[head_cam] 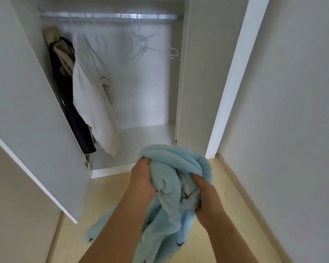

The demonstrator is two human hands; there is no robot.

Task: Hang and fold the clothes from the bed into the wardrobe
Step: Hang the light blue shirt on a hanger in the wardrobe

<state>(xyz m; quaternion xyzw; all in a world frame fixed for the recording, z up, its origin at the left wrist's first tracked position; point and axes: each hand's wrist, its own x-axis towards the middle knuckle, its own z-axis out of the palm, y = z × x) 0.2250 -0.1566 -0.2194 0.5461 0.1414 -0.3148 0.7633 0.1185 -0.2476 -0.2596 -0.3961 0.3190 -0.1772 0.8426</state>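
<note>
A light blue fleece garment [169, 186] with a white zip is bunched up in front of me. My left hand [142, 179] grips its left side and my right hand [207, 198] grips its right side near the zip. The rest of it hangs down between my forearms. Ahead stands the open white wardrobe [141, 145]. A metal rail [110, 16] runs across its top. On the rail's left part hang a white garment [91, 95] and a dark jacket [68, 103]. Empty white hangers [146, 46] hang at the right part of the rail.
The wardrobe's left door [27, 103] stands open toward me at the left. A white wall [292, 111] runs along the right. The floor [106, 198] is pale yellow.
</note>
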